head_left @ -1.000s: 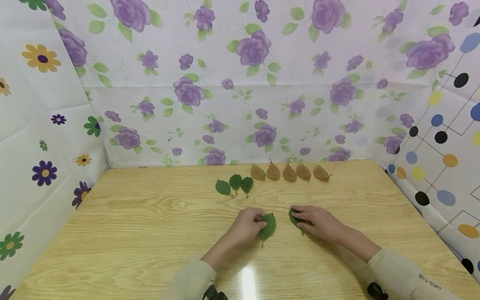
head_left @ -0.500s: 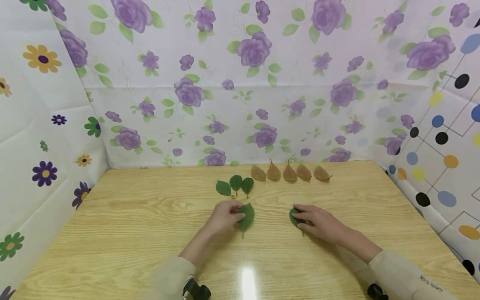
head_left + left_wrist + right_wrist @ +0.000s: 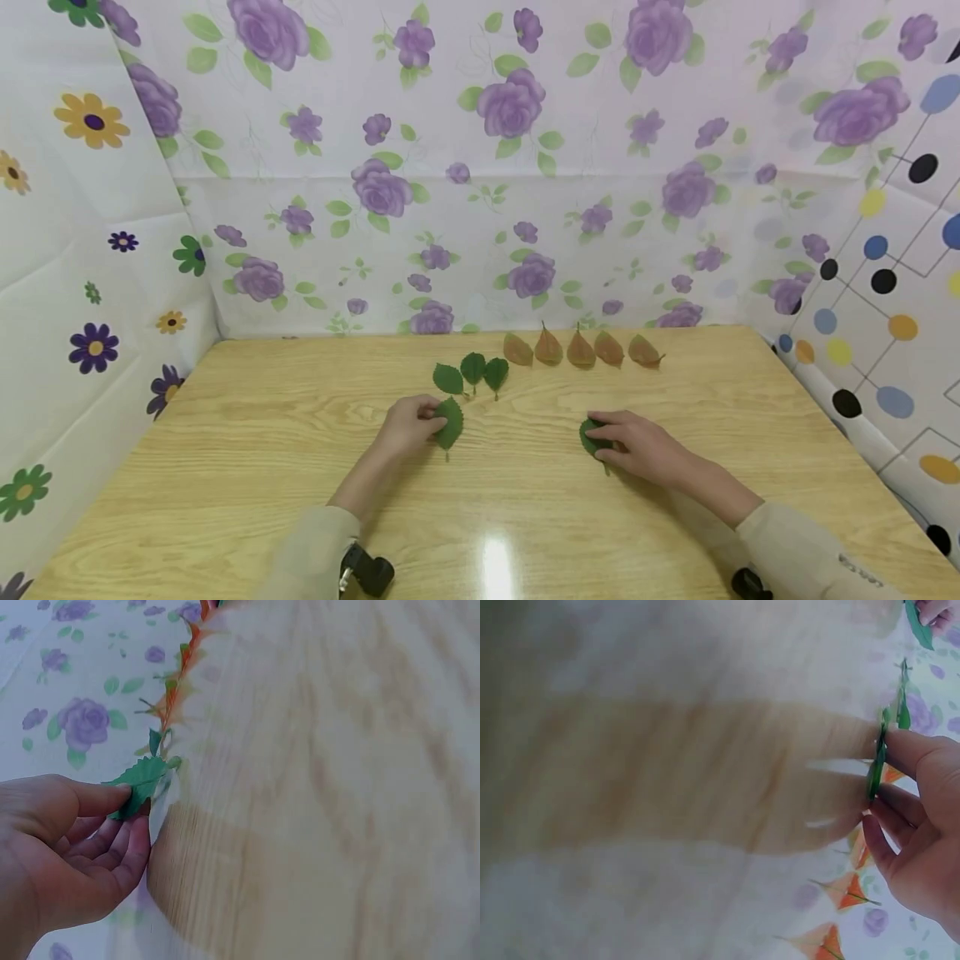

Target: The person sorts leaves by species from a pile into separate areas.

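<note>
In the head view my left hand (image 3: 408, 427) pinches a toothed green leaf (image 3: 450, 422) by its left edge, between thumb and fingers. The leaf's stem points toward me. The left wrist view shows the thumb (image 3: 112, 796) on that leaf (image 3: 141, 782), with fingers behind it. Farther right, my right hand (image 3: 643, 446) rests over another green leaf (image 3: 588, 435), partly covered by its fingers. From the right wrist view, the fingertips touch this leaf (image 3: 877, 769), seen edge-on low at the tabletop. Above my left hand, three green leaves (image 3: 473, 367) lie close together.
Several reddish-brown leaves (image 3: 581, 350) lie in a row along the back of the wood-grain table (image 3: 285, 417). A flowered cloth (image 3: 450, 225) hangs behind it. Patterned cloths stand at both sides. A light glare (image 3: 496, 558) shows near the front.
My left hand has moved left and slightly away from me with its leaf, from beside my right hand to below the three green leaves. The right hand stays in place.
</note>
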Tool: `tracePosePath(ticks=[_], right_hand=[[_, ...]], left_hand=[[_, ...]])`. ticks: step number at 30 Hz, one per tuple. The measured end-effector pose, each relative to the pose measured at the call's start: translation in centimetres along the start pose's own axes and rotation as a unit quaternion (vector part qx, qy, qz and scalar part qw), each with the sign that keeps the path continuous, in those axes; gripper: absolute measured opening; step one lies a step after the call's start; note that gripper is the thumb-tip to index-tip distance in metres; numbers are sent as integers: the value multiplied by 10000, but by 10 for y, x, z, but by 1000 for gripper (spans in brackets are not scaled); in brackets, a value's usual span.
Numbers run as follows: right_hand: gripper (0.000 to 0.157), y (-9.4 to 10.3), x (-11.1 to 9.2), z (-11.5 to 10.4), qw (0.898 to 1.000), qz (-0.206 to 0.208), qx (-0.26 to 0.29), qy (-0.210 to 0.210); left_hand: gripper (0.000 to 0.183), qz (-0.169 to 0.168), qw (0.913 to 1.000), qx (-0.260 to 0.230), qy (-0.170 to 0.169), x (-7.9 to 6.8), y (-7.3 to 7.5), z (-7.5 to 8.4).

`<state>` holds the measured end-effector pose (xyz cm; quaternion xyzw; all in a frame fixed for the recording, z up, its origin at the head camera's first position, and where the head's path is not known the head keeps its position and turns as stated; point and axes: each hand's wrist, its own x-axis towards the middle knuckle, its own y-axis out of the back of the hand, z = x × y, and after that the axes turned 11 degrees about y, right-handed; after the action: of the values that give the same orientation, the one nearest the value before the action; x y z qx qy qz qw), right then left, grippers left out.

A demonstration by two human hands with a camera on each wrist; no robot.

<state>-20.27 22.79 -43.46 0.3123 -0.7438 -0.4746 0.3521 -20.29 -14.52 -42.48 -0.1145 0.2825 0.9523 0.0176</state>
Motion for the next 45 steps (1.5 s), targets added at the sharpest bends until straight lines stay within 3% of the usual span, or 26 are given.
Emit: tracePosePath(ticks=[5, 15, 20, 26, 33, 39, 45], right_hand=[[35, 2, 3, 1, 9999, -71, -84, 21], [35, 4, 5, 1, 9999, -94, -61, -18], [35, 4, 2, 1, 9999, -41, -18, -133], [34, 5, 6, 1, 9999, -109, 21, -103], [38, 8, 18, 6, 9995, -276, 64, -122], [41, 11, 25, 7, 9962, -381, 548, -558], [47, 10, 26, 3, 9945, -66, 629, -841]], left_hand=[[25, 195, 9997, 134, 114, 9, 12, -8], [30, 458, 9983, 337, 95, 23, 60, -19], [33, 585, 9973, 380, 238, 32, 73, -23], [30, 667, 9959, 467, 401, 40, 80, -35], [30, 851, 9930, 789, 202, 43, 82, -36], [28, 910, 9854, 1440, 4, 47, 83, -39], [26, 979, 9846, 1445, -140, 51, 80, -40]])
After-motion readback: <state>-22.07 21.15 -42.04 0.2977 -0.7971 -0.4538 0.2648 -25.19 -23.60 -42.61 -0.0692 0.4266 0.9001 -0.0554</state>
